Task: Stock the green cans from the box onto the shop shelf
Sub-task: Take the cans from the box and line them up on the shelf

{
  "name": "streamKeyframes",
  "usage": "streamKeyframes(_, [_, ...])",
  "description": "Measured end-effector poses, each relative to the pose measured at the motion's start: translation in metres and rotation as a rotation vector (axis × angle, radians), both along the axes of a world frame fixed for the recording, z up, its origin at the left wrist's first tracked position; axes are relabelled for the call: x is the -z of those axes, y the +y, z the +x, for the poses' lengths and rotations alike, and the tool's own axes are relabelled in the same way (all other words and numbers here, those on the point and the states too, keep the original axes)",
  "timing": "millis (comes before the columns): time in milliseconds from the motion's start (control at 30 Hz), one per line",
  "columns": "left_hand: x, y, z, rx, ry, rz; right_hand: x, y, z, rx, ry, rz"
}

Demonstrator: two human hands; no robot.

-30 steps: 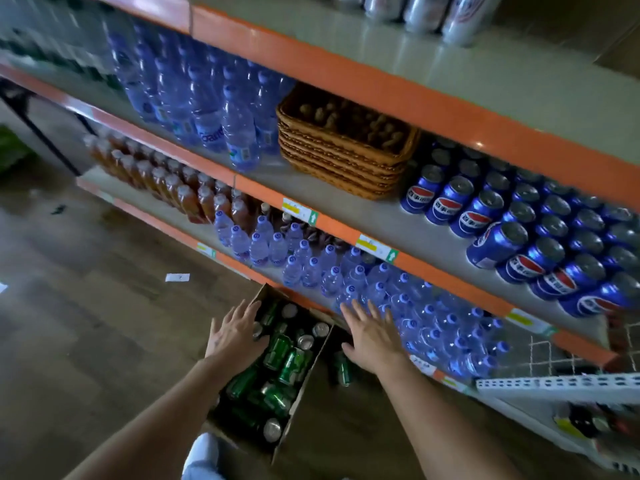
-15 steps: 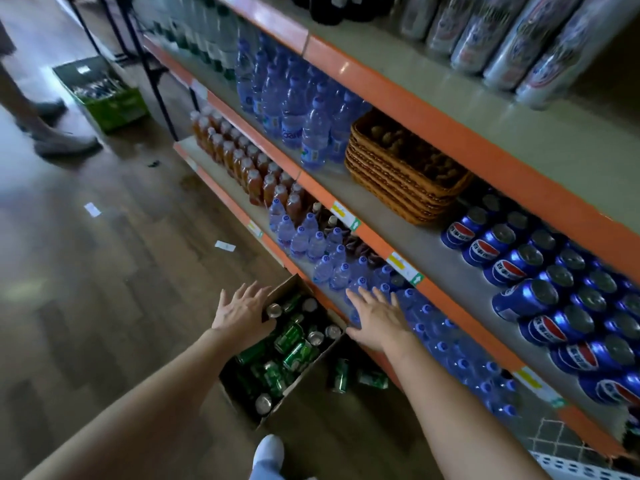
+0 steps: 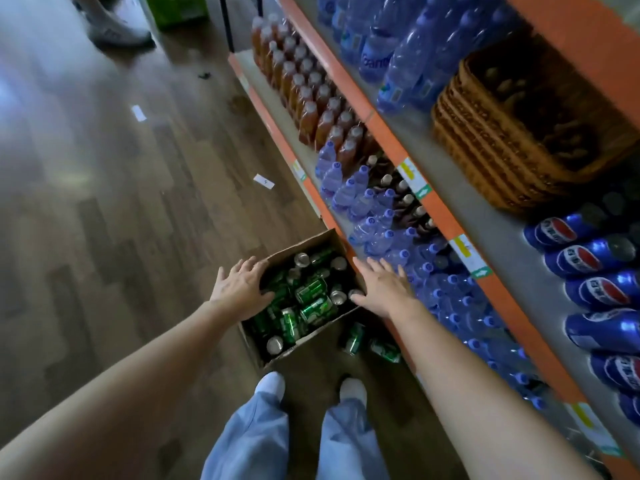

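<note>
While both hands reach down, left hand [image 3: 240, 291] and right hand [image 3: 382, 289] spread-fingered and empty at the box [image 3: 277, 355] sides, green cans [image 3: 308, 303] fill it on the floor. None visibly shelved; stocking barely begun.

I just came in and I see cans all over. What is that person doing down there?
A person is standing by a shop shelf, reaching both arms down to a cardboard box on the floor. The box is full of green cans lying in a jumble. The left hand is at one side of the box and the right hand at the other, both open and holding nothing. Two loose green cans lie on the floor beside the box. No can has been picked up yet.
</note>
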State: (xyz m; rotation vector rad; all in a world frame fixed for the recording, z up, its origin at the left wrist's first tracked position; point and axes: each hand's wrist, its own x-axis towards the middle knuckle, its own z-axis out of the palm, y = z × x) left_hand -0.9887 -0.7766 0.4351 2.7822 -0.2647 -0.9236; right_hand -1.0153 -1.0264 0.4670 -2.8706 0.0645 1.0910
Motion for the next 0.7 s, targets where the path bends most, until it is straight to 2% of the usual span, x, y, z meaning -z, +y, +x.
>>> streamKeyframes(267, [0.055, -0.019, -0.037, -0.214, 0.048, 0.029, 0.069, -0.021, 0.007, -0.145, 0.047, 0.061])
streamKeyframes(467, [0.113, -0.04, -0.068, -0.288, 0.067, 0.033, 0.137, -0.048, 0.009, -0.24, 0.036, 0.093])
streamKeyframes(700, [0.207, -0.035, -0.077, -0.354, 0.103, -0.016, 0.241, -0.056, 0.023, -0.103, 0.035, 0.168])
